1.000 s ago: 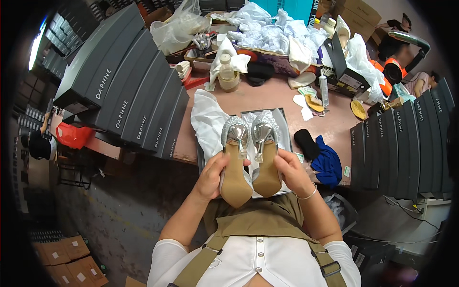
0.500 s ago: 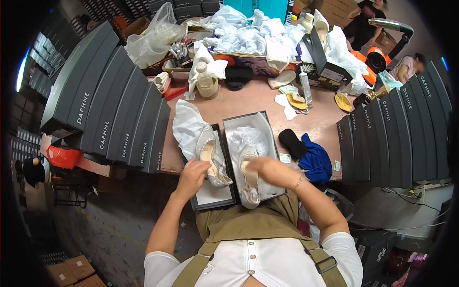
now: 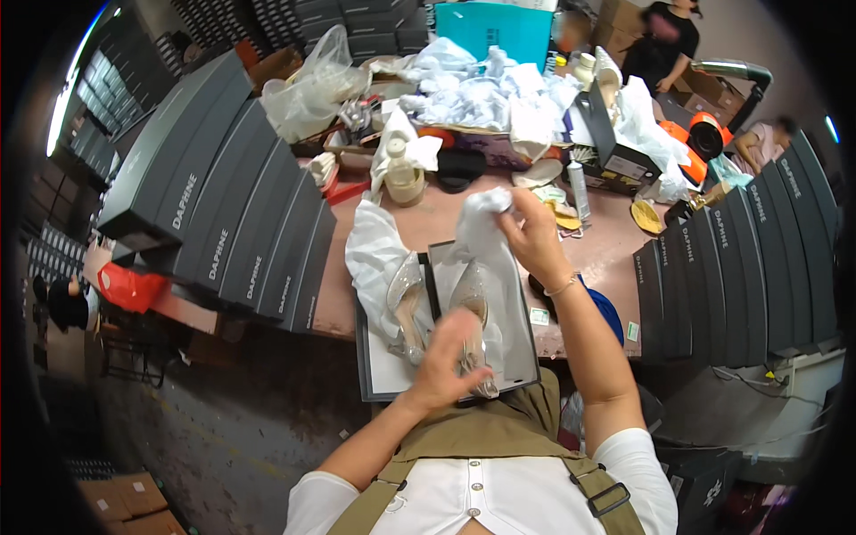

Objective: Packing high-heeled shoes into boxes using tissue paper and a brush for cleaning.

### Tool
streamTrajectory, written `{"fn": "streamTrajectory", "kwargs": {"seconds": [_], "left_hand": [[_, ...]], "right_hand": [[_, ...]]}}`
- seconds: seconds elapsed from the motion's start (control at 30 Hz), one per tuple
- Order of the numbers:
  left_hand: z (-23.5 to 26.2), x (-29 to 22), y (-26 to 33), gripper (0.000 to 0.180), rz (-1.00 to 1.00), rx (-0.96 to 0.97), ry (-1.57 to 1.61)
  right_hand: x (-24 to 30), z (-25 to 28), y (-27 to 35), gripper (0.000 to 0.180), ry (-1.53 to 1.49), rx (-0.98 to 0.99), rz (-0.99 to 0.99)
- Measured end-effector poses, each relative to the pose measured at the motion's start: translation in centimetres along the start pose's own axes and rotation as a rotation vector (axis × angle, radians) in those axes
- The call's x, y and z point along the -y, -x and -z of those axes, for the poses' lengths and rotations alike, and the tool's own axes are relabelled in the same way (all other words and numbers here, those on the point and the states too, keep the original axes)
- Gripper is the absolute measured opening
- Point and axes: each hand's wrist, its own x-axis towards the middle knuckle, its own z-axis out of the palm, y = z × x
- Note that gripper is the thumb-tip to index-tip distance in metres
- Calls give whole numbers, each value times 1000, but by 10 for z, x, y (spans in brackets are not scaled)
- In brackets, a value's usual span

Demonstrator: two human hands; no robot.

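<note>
Both silver pumps (image 3: 407, 299) laid, 1 per open shoebox half (image 3: 382, 379); covering apparently not yet done. White tissue (image 3: 481, 221) pinched in R hand (image 3: 532, 234); L hand (image 3: 444, 366) fingers spread over R-side pump (image 3: 468, 287), contact unclear (blur).

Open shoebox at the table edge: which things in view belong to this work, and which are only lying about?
Seemingly in use:
glittery shoes
open shoebox
white tissue, pinched by right hand
left hand, over one shoe

Seemingly lying about:
blue cloth
clear bottle
white tube
yellow piece
</note>
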Motion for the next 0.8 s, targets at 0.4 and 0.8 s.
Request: {"fn": "streamTrajectory", "kwargs": {"seconds": [0.4, 0.8], "left_hand": [[75, 3, -102, 38, 66, -659, 625], [70, 28, -47, 50, 444, -895, 1240]], "right_hand": [[77, 23, 20, 91, -346, 202, -44], [55, -5, 119, 32, -76, 279, -127]]}}
